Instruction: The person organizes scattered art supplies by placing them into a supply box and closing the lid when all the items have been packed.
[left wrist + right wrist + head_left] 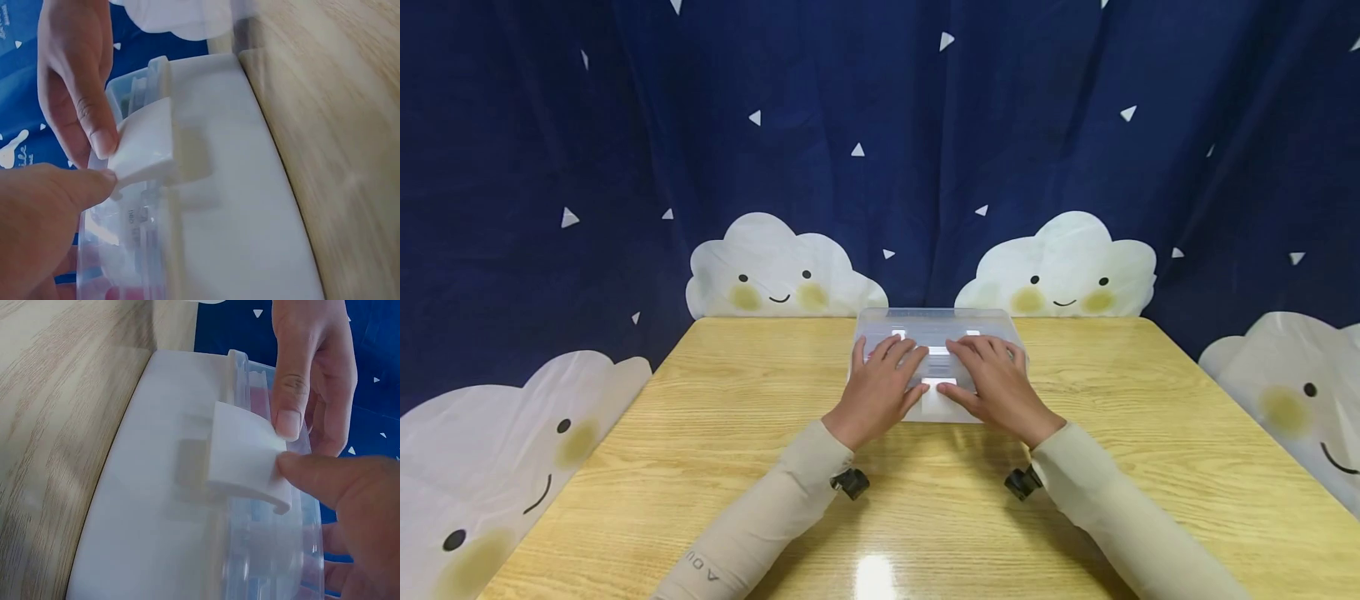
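Note:
A plastic storage box with a clear lid (936,321) and a white lower part (219,144) stands near the table's far edge. At its front a white latch (247,453) sticks out, its free edge away from the white wall. My left hand (880,392) lies over the left of the lid, fingers spread, with the thumb (94,187) touching the latch's edge. Mirroring it, my right hand (1000,387) rests on the right half, its thumb (309,472) on the same latch. Contents show only faintly through the clear plastic.
The light wooden table (737,400) stretches to both sides and in front of the box. Behind it hangs a dark blue curtain (910,100) with white triangles and smiling clouds. A small black wrist camera (852,482) sits under the left sleeve.

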A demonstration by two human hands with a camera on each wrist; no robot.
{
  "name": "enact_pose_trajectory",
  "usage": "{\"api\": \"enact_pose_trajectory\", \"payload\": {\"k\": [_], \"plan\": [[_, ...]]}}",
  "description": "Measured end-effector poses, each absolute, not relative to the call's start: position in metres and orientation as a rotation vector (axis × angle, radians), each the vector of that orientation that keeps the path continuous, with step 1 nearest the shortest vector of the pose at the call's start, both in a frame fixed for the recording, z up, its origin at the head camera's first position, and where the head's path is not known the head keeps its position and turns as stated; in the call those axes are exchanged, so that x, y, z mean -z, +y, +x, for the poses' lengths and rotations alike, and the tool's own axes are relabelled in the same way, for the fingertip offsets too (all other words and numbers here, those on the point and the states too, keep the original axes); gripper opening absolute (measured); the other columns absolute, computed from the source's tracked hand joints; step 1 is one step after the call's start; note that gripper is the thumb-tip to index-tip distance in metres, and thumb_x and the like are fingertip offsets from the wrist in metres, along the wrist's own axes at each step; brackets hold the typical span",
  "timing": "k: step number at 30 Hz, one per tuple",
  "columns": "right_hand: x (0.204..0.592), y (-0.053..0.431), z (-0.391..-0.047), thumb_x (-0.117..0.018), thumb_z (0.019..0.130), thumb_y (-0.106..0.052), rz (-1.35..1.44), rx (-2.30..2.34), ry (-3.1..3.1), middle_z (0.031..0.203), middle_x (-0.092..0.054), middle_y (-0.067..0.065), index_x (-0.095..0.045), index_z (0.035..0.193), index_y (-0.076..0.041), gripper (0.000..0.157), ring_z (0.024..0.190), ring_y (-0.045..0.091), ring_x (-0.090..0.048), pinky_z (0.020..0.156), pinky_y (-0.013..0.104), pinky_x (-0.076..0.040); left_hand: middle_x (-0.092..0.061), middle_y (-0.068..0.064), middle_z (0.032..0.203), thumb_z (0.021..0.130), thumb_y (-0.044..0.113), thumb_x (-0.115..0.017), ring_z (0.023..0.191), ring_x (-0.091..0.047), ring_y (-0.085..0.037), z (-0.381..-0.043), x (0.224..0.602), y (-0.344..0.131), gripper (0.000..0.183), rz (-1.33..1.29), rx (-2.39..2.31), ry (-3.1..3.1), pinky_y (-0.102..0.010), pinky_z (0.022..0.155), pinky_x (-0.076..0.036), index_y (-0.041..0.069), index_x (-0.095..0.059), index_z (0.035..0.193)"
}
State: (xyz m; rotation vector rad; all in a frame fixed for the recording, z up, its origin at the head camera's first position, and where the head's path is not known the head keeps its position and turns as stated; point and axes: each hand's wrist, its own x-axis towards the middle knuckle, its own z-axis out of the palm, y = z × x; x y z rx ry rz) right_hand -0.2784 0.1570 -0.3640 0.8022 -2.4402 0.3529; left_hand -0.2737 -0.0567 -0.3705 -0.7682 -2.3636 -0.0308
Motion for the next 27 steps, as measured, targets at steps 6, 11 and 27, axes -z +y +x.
{"api": "enact_pose_trajectory", "payload": {"k": [6,11,27], "plan": [[0.3638,0.1558,-0.2784,-0.072,0.084,-0.041,0.777,-0.358,-2.451,0.124,-0.056,0.012,-0.057,0.131,-0.006,0.061,0.116,0.036,-0.045,0.094,0.058,-0.027,-0.058,-0.001,0.131,0.094,0.043,-0.059,0.127,-0.048,-0.024,-0.2745,0.3712,-0.0530,0.042,-0.723,0.096,-2.375,-0.065,0.101,-0.031,0.022,-0.057,0.131],[0.3632,0.1549,-0.2796,-0.073,0.084,-0.040,0.759,-0.363,-2.458,0.122,-0.056,0.012,-0.058,0.131,-0.006,0.060,0.116,0.036,-0.045,0.094,0.059,-0.027,-0.060,0.003,0.128,0.092,0.045,-0.061,0.126,-0.049,-0.022,-0.2764,0.3706,-0.0493,0.041,-0.674,0.136,-2.381,-0.065,0.102,-0.030,0.024,-0.059,0.127],[0.3678,0.1526,-0.2788,-0.078,0.075,-0.047,0.730,-0.275,-2.411,0.121,-0.055,0.012,-0.057,0.130,-0.008,0.071,0.111,0.036,-0.047,0.092,0.057,-0.031,-0.061,0.002,0.124,0.079,0.048,-0.075,0.125,-0.050,-0.022,-0.2765,0.3736,-0.0466,0.055,-0.653,0.142,-2.348,-0.066,0.101,-0.031,0.021,-0.059,0.125]]}}
